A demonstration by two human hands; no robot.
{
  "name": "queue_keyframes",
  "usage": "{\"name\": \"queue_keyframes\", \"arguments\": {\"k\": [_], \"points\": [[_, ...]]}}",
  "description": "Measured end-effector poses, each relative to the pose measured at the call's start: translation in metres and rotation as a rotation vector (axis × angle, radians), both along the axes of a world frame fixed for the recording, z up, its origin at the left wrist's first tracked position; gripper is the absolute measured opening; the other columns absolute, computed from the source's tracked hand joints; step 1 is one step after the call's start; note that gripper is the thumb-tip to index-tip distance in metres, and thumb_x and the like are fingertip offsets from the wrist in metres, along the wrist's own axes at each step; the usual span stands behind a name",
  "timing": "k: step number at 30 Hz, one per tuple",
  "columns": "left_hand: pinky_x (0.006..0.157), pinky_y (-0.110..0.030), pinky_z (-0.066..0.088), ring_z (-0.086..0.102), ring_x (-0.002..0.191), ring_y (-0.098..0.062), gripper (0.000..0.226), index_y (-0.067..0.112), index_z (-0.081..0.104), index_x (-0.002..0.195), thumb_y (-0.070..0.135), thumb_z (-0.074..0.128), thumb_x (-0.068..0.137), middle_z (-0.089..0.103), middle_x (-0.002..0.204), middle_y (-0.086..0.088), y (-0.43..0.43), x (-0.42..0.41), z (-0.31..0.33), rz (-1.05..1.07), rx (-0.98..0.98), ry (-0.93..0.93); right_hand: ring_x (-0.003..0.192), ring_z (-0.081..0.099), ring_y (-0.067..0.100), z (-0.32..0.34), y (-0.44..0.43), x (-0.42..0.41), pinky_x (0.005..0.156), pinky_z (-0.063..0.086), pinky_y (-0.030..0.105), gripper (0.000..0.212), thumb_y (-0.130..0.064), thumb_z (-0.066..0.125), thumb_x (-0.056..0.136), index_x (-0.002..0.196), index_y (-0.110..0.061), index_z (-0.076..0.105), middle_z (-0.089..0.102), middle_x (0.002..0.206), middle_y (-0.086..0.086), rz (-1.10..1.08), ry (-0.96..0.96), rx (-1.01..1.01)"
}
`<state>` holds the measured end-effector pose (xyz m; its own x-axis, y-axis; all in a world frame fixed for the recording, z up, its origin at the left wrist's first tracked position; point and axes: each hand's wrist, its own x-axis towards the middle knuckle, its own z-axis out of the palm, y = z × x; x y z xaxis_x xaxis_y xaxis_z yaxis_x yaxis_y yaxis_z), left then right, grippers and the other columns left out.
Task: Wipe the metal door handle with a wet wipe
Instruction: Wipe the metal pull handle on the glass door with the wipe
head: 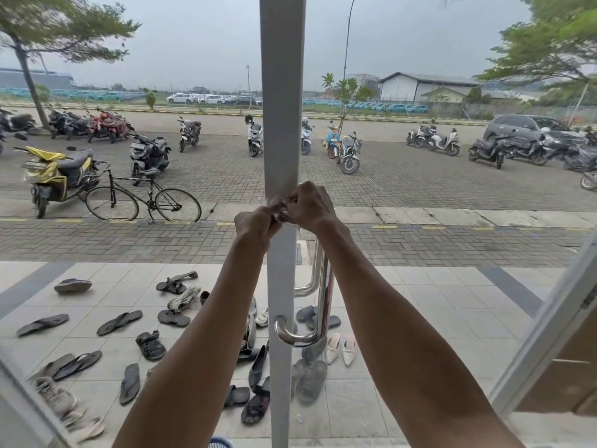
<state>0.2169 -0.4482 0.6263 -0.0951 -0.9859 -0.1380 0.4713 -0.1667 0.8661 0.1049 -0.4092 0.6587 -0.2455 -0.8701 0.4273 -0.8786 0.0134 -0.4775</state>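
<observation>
left hand (255,223) – fingers curled | right hand (310,206) – curled | arms raised

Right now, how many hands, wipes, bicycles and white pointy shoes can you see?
Hands: 2, the left hand and the right hand
Wipe: 1
Bicycle: 1
White pointy shoes: 2
Total: 6

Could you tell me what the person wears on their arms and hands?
No sleeves show: both forearms are bare. The left hand and right hand are gloveless; neither wrist has a watch or bracelet. Rings cannot be told.
</observation>
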Motion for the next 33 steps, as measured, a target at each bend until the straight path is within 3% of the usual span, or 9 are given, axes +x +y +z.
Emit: {"name": "queue_keyframes", "arguments": {"k": [4, 9, 12, 15, 18, 21, 25, 28, 33], "points": [[0.078, -0.032, 0.062, 0.073, 0.076, -0.022, 0.019, -0.006, 0.066, 0.088, -0.002, 0.082, 0.078, 0.071, 0.092, -0.020, 0.014, -0.003, -0.010, -0.003, -0.030, 0.064, 0.078, 0.069, 0.024, -0.006, 0.014, -0.010, 0.063, 0.041, 0.026, 0.026, -0.036, 0.063, 0.088, 0.081, -0.016, 0.079, 0.070, 0.075, 0.006, 0.028, 0.079, -0.085], [0.092, -0.036, 0.059, 0.073, 0.081, -0.021, 0.010, -0.003, 0.069, 0.087, -0.006, 0.076, 0.082, 0.073, 0.086, -0.015, 0.047, -0.017, -0.024, 0.049, -0.059, 0.236, 0.095, 0.074, 0.013, -0.021, 0.042, -0.024, 0.089, 0.055, 0.027, 0.021, -0.034, 0.072, 0.089, 0.108, -0.030, 0.079, 0.078, 0.103, -0.003, 0.147, 0.073, -0.240], [0.084, -0.029, 0.061, 0.074, 0.077, -0.016, 0.007, 0.001, 0.072, 0.086, -0.006, 0.073, 0.085, 0.077, 0.076, -0.006, 0.062, -0.031, -0.038, 0.038, -0.114, 0.309, 0.099, 0.074, 0.010, -0.031, 0.053, -0.031, 0.117, 0.030, 0.024, 0.024, -0.032, 0.075, 0.088, 0.112, -0.030, 0.077, 0.077, 0.105, -0.003, 0.152, 0.056, -0.315], [0.079, -0.021, 0.061, 0.075, 0.079, -0.013, 0.012, 0.003, 0.074, 0.096, -0.006, 0.068, 0.089, 0.079, 0.080, -0.002, 0.076, -0.050, -0.051, -0.007, -0.218, 0.294, 0.102, 0.073, 0.012, -0.041, 0.071, -0.039, 0.122, 0.015, 0.032, 0.026, -0.022, 0.075, 0.089, 0.115, -0.027, 0.075, 0.076, 0.108, -0.001, 0.138, 0.059, -0.380], [0.081, -0.021, 0.059, 0.074, 0.085, -0.010, 0.022, 0.014, 0.076, 0.099, -0.004, 0.072, 0.087, 0.079, 0.088, 0.003, 0.079, -0.069, -0.067, 0.025, -0.421, 0.099, 0.100, 0.074, 0.010, -0.063, 0.085, -0.058, 0.121, 0.025, 0.029, 0.025, -0.023, 0.076, 0.088, 0.113, -0.017, 0.077, 0.077, 0.106, 0.001, 0.068, -0.059, -0.378], [0.075, -0.032, 0.060, 0.068, 0.079, -0.005, 0.019, 0.025, 0.077, 0.094, 0.010, 0.076, 0.081, 0.079, 0.085, 0.006, 0.068, -0.079, -0.102, 0.078, -0.632, -0.295, 0.090, 0.073, 0.000, -0.099, 0.095, -0.073, 0.092, 0.057, 0.023, 0.023, -0.019, 0.080, 0.086, 0.107, -0.010, 0.079, 0.079, 0.099, 0.002, 0.075, -0.253, -0.304], [0.081, -0.035, 0.062, 0.071, 0.091, -0.005, 0.037, 0.017, 0.075, 0.115, 0.028, 0.075, 0.080, 0.078, 0.098, 0.011, 0.063, -0.068, -0.158, -0.002, -0.667, -0.537, 0.087, 0.072, -0.004, -0.158, 0.099, -0.069, 0.085, 0.060, 0.022, 0.027, -0.021, 0.083, 0.082, 0.106, -0.008, 0.079, 0.079, 0.098, 0.002, 0.032, -0.417, -0.222], [0.076, -0.045, 0.062, 0.075, 0.091, -0.009, 0.030, 0.020, 0.076, 0.106, 0.037, 0.072, 0.082, 0.079, 0.094, 0.010, 0.059, -0.055, -0.190, -0.097, -0.743, -0.681, 0.089, 0.072, -0.002, -0.193, 0.095, -0.064, 0.087, 0.060, 0.023, 0.029, -0.024, 0.084, 0.081, 0.105, -0.008, 0.079, 0.079, 0.099, 0.002, -0.014, -0.441, -0.169], [0.068, -0.041, 0.061, 0.076, 0.080, -0.007, 0.023, 0.024, 0.077, 0.097, 0.038, 0.073, 0.079, 0.079, 0.083, 0.009, 0.050, -0.046, -0.232, -0.192, -0.769, -0.909, 0.085, 0.076, 0.009, -0.258, 0.089, -0.060, 0.079, 0.062, 0.032, 0.028, -0.042, 0.081, 0.079, 0.094, -0.018, 0.081, 0.080, 0.088, -0.003, -0.105, -0.456, -0.086]]}}
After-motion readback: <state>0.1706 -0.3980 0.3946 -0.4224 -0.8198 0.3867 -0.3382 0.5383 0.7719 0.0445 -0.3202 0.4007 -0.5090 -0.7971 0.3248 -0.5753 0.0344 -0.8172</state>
